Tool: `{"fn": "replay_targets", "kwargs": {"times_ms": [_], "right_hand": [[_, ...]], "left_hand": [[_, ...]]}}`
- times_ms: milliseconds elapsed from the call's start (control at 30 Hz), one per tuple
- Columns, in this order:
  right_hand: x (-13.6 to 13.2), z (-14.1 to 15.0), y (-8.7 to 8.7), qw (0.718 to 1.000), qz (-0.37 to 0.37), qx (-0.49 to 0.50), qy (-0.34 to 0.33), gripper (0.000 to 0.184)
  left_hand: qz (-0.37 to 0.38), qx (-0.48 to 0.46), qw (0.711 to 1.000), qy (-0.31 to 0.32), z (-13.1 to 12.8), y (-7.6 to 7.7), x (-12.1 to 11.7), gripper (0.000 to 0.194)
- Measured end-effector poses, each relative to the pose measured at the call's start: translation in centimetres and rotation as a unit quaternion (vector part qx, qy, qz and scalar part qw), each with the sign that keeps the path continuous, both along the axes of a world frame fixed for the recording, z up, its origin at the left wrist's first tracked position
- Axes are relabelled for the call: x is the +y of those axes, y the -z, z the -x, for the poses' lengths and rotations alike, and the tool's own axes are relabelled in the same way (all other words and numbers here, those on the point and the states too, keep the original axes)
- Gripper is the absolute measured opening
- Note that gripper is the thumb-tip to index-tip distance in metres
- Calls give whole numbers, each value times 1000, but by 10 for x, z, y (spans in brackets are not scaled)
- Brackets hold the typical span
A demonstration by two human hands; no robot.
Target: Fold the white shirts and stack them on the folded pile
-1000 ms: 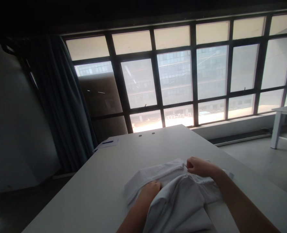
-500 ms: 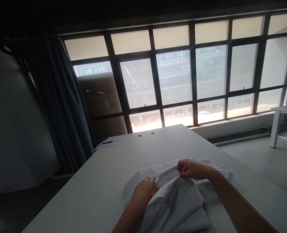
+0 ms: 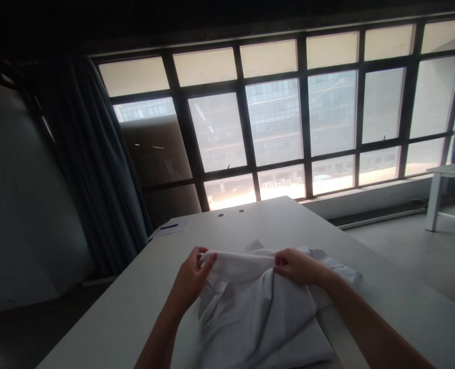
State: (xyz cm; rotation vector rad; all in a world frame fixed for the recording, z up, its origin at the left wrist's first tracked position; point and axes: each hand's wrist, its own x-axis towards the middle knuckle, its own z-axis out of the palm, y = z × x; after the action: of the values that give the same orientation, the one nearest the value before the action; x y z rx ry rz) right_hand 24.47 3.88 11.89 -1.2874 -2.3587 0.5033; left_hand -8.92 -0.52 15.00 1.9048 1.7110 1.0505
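At six o'clock on the white bench [image 3: 107, 328], a white shirt [image 3: 258, 318] lay bunched, soft and likely light, best held by the raised fold [image 3: 238, 264] that the left hand [image 3: 191, 277] and right hand [image 3: 298, 266] pinched, apart.

Big gridded window [image 3: 277, 123], dark curtain [image 3: 92, 164] at L, grey flr [image 3: 404, 256].

Nothing legible in view. Sheet of paper [image 3: 169, 227] w/ blue mark on far corner of table [image 3: 250, 218], just below mid-frame: any writing too small to read. White shirt [image 3: 250, 312], lower mid-frame: no readable label or print.
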Motion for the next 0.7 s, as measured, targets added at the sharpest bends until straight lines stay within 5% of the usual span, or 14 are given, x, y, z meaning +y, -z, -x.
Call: {"fn": "replay_targets", "kwargs": {"times_ms": [100, 233, 367, 500, 700], "right_hand": [[-2, 13, 4, 999, -35, 15, 26, 21], [-7, 29, 20, 999, -47, 19, 2, 20], [-8, 38, 31, 998, -27, 36, -42, 21], [13, 18, 33, 998, 2, 56, -25, 29], [56, -73, 54, 981, 36, 9, 188, 33]], "left_hand": [[74, 81, 987, 114, -16, 0, -23, 84], [122, 231, 939, 226, -48, 29, -36, 118], [102, 340, 914, 199, -69, 55, -24, 69], [113, 341, 906, 224, -69, 56, -16, 16], [66, 345, 917, 191, -60, 46, -18, 11]]}}
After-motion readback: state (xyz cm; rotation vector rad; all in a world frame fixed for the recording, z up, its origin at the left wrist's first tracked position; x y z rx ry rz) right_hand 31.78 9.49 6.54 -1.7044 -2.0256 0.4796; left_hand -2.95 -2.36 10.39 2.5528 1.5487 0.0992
